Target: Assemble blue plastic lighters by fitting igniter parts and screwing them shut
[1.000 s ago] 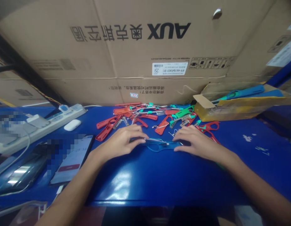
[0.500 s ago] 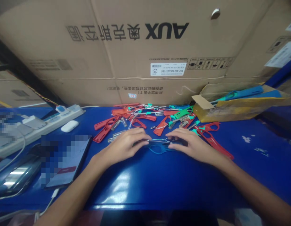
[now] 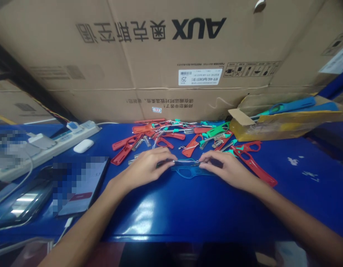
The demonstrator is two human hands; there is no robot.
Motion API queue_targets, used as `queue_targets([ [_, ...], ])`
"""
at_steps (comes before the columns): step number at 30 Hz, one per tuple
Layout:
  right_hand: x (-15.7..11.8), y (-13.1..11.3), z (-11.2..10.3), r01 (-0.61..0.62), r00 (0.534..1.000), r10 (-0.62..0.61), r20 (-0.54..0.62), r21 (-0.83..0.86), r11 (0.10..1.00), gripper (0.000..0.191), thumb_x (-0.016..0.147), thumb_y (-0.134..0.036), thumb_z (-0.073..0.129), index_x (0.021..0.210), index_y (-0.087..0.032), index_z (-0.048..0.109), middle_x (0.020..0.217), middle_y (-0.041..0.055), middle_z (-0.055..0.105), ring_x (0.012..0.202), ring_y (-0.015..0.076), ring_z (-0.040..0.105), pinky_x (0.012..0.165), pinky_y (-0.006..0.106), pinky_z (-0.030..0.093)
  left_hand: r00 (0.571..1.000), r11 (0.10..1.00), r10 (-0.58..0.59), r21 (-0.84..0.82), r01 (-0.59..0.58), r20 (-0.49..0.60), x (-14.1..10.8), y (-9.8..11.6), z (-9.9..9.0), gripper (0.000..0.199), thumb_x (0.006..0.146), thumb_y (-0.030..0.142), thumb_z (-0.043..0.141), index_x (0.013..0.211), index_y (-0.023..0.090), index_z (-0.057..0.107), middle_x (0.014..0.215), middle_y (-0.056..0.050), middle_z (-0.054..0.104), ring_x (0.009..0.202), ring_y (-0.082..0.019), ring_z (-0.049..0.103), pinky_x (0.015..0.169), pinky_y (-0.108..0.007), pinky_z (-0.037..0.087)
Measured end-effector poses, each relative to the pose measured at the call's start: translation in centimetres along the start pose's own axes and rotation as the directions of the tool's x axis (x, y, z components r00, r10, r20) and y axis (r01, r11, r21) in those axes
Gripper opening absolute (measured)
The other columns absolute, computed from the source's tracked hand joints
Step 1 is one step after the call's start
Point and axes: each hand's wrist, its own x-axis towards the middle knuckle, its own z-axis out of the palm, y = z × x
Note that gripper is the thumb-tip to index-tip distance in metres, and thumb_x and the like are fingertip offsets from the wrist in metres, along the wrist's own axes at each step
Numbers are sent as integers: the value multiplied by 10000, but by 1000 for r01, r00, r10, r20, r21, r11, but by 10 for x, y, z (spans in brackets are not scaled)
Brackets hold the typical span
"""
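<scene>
In the middle of the blue table, a blue plastic lighter shell (image 3: 191,172) with a trigger loop lies between my hands. Along its upper edge runs a slim lighter rod (image 3: 185,162) with a thin pale wire. My left hand (image 3: 152,165) pinches the rod's left end between thumb and fingers. Its right end, by the wire, is pinched by my right hand (image 3: 226,166). My fingertips partly cover both ends. Just behind are red lighter shells (image 3: 191,145), a green shell (image 3: 217,129) and clear fuel tanks (image 3: 220,142), loosely heaped with wires and rods.
An open cardboard box (image 3: 279,128) holding blue lighters stands at the back right. On the left are a power strip (image 3: 66,140) with chargers, a white earbud case (image 3: 83,145), a tablet (image 3: 85,193) and a phone (image 3: 25,202). A large carton (image 3: 149,66) forms the back wall.
Both hands stay around the blue shell. My right fingers have drawn into a tighter pinch at the rod's right end, and more of the shell shows. The view has tilted slightly.
</scene>
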Motion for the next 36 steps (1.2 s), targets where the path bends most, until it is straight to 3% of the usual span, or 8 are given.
queue_targets([
  [9, -1, 0, 2, 75, 997, -74, 25, -42, 996, 166, 958, -368, 639, 990, -213, 687, 872, 9, 706, 754, 152, 639, 733, 287, 490, 998, 999, -36, 6, 36, 59, 1, 4, -4, 255, 1029, 291, 495, 1154, 216, 704, 1055, -62, 696, 953, -184, 655, 851, -357, 535],
  [15, -2, 6, -1, 248, 967, -234, 104, -163, 955, 172, 1003, -337, 572, 997, -219, 698, 996, 45, 737, 939, 191, 668, 935, 370, 469, 988, 999, -37, 45, 31, 150, 1, 1, 1, 228, 1017, 261, 524, 1133, 205, 712, 1050, -51, 701, 951, -187, 664, 842, -354, 521],
  [21, -2, 2, 1, 269, 959, -247, 136, -173, 947, 172, 1008, -312, 559, 1017, -214, 700, 1017, 55, 734, 958, 197, 672, 964, 408, 486, 988, 999, -44, -1, 44, 146, 0, -2, 2, 237, 1026, 260, 509, 1157, 192, 694, 1101, -69, 662, 951, -176, 646, 878, -351, 527],
  [36, -3, 2, 7, 272, 954, -243, 177, -166, 948, 201, 1023, -269, 525, 1107, -219, 700, 1064, 63, 705, 992, 194, 658, 891, 368, 508, 994, 999, -26, 47, 21, 104, 1, -12, 14, 205, 1016, 240, 532, 1176, 192, 652, 1128, -65, 647, 1029, -190, 625, 910, -357, 518],
])
